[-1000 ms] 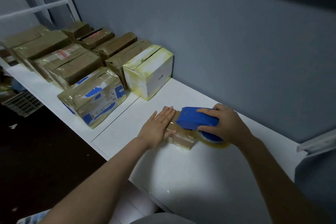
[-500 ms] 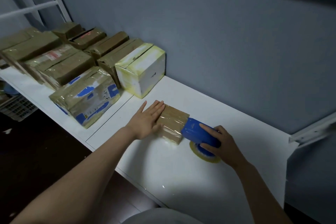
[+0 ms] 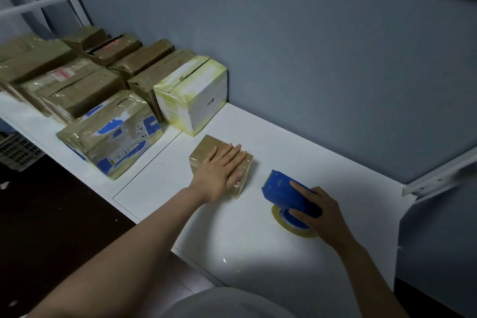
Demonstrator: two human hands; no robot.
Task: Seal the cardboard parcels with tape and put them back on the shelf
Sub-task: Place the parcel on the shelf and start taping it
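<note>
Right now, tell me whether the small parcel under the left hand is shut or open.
Shut: the small parcel has a flat top under glossy tape; left hand rests on it.

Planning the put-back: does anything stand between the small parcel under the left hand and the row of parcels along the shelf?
Nothing visible does. Bare shelf lies between the small parcel and the white box, the nearest of the row. The tape dispenser, gripped by the right hand, sits on the parcel's other side.
</note>
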